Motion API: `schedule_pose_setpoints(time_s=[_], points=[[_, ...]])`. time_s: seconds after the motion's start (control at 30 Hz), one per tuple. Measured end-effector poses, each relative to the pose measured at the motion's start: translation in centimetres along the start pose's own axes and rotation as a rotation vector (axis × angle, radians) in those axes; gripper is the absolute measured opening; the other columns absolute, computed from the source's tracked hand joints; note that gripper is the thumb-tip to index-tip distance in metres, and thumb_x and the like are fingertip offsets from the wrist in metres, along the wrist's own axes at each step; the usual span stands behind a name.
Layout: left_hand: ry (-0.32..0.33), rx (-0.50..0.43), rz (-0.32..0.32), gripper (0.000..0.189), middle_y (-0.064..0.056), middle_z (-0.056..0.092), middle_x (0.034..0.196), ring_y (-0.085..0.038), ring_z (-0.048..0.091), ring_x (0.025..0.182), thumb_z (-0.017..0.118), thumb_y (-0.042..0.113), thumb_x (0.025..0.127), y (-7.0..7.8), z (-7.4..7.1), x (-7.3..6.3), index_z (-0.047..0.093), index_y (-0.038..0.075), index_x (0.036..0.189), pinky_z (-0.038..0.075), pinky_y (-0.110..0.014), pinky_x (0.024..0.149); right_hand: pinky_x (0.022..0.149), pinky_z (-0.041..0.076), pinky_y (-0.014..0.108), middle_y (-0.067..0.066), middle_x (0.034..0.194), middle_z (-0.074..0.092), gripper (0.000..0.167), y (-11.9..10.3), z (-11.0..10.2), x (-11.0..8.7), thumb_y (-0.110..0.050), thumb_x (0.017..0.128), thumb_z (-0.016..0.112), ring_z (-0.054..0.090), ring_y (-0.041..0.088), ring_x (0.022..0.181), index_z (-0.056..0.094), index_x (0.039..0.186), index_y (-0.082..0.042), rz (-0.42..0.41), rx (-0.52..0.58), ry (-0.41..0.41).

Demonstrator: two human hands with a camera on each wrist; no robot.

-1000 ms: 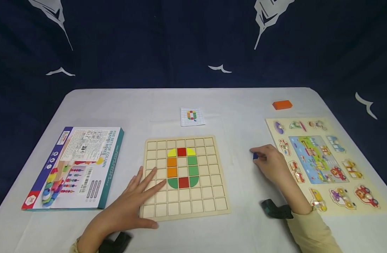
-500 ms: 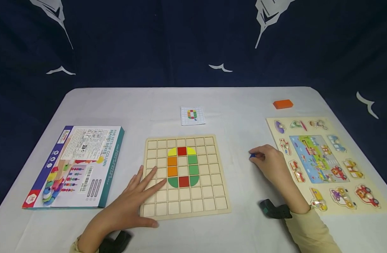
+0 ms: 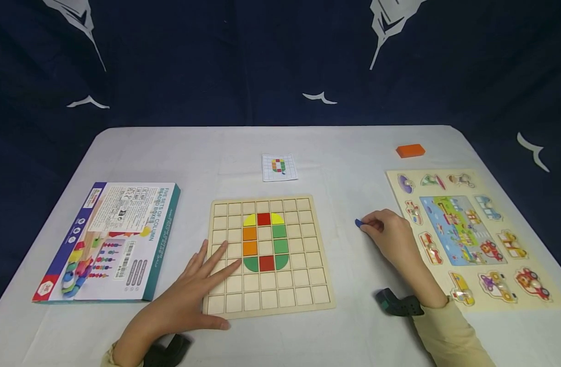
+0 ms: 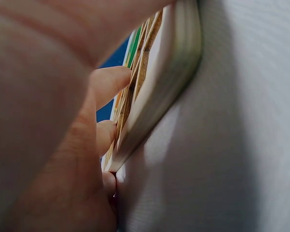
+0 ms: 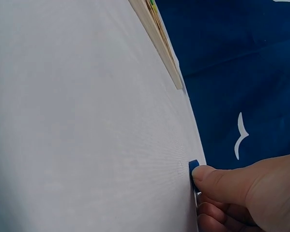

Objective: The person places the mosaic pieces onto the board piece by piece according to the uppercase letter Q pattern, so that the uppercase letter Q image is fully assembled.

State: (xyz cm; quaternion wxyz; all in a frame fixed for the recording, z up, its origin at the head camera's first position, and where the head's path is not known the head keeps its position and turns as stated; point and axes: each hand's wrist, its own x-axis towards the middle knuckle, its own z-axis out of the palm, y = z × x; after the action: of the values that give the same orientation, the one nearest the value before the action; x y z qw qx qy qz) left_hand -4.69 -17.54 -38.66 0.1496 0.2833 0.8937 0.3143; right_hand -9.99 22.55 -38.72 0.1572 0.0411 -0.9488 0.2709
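A wooden grid board [image 3: 299, 295] lies mid-table, with yellow, red, orange and green tiles set as a ring in its cells. On its left edge rests my left hand [image 3: 188, 295], fingers spread over the cells and thumb along the near edge. Between thumb and fingers my right hand [image 3: 392, 237] pinches a small blue tile [image 3: 359, 223], right of the board. In the right wrist view the blue tile [image 5: 193, 174] sticks out past the thumb; its full shape is hidden. A small pattern card [image 3: 279, 168] with a similar coloured ring lies beyond the board.
A boxed toy set [image 3: 110, 244] lies at the left. A wooden picture puzzle [image 3: 461, 232] with several knobbed pieces lies at the right, partly under the right forearm. An orange block [image 3: 410, 151] sits behind it.
The blue tile has shifted slightly left and shows more beyond the right fingertips, turned differently in the pinch. My left hand stays on the board.
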Motion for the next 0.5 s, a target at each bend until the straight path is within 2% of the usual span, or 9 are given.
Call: schedule_pose_setpoints(time_s=[0.23,0.37,0.5], points=[[-0.007,-0.002,-0.011,0.109,0.001,0.004,0.156,-0.028,-0.016,0.138,0.089,0.042,0.053,0.1,0.0,0.0,0.033,0.029,0.146,-0.001,-0.052,0.108,0.054,0.041,0.027,0.006,0.071,0.062,0.008,-0.4,0.1,0.0,0.002,0.075,0.075,0.052,0.017,0.061,0.070,0.080,0.001,-0.010,0.032,0.012],[-0.003,0.000,-0.015,0.110,0.001,0.004,0.156,-0.028,-0.016,0.138,0.090,0.041,0.053,0.1,0.0,0.0,0.034,0.029,0.146,-0.001,-0.052,0.107,0.054,0.043,0.021,0.005,0.073,0.063,0.010,-1.8,0.0,0.0,0.001,0.075,0.075,0.056,0.016,0.062,0.070,0.082,0.000,-0.033,0.124,-0.010],[-0.003,0.001,-0.013,0.110,0.001,0.003,0.156,-0.028,-0.016,0.138,0.090,0.040,0.053,0.0,0.0,0.1,0.034,0.029,0.146,0.000,-0.053,0.107,0.054,0.047,0.021,0.003,0.074,0.063,0.011,-3.7,0.4,-0.3,0.002,0.074,0.076,0.057,0.013,0.062,0.069,0.082,-0.002,-0.069,0.201,-0.044]])
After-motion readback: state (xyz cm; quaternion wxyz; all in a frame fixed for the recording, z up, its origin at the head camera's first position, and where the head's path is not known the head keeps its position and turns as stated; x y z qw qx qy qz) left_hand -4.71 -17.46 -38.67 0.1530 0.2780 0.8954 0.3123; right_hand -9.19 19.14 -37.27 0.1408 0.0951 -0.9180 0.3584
